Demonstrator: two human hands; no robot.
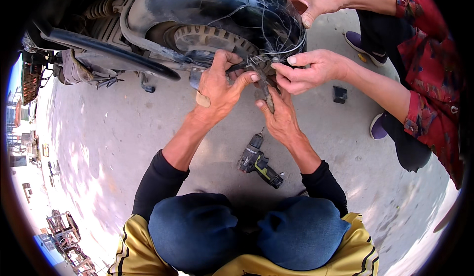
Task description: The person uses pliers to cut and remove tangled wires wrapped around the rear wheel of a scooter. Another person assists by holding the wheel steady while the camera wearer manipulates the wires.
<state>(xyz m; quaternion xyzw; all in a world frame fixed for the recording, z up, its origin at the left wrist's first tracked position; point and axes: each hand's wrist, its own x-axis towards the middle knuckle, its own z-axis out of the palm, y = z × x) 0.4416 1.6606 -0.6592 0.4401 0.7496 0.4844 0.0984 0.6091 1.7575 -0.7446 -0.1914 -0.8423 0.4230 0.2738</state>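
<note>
My left hand [219,86] is raised to the lower edge of the black wheel cover [212,4], a tan bandage on its wrist. Its fingers curl around something dark beside the wheel hub that I cannot make out. Gripped in my right hand [280,112] is a narrow, worn metal hand tool [264,86], whose upper end meets a tangle of thin wire [285,49] at the cover's edge. A co-worker's hand [310,70] pinches close to that wire, just right of the tool. The co-worker's other hand [318,5] rests against the cover's right side.
On the concrete floor [222,143] between my forearms lies a black and green cordless drill [259,161] with a bit fitted. A small black block [339,94] is near the co-worker's purple shoe [379,126]. At upper left, a black tube [113,51] juts from the vehicle.
</note>
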